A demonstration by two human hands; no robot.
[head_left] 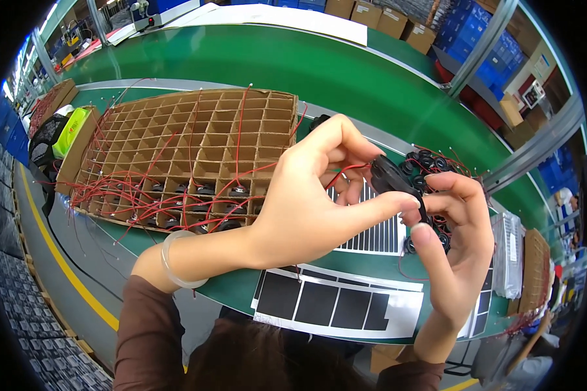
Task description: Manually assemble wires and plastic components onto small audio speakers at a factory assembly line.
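A small black speaker (391,177) with a red wire is held up over the bench between my two hands. My left hand (300,202) pinches it with the thumb at its lower edge and fingers at its upper edge; the wire runs in among those fingers. On the other side, my right hand (462,251) has its thumb and fingertips closed on the speaker's lower right end. Behind the hands lie several round black speakers (430,159) with red wires. Below them are a sheet of narrow black strips (379,229) and a sheet of black rectangles (319,304).
A cardboard tray with divided cells (231,124) stands at the left; speakers with tangled red wires fill its near rows. Clear plastic packs (507,251) and another cardboard box (535,267) are at the right. A green conveyor belt (261,58) runs behind the bench.
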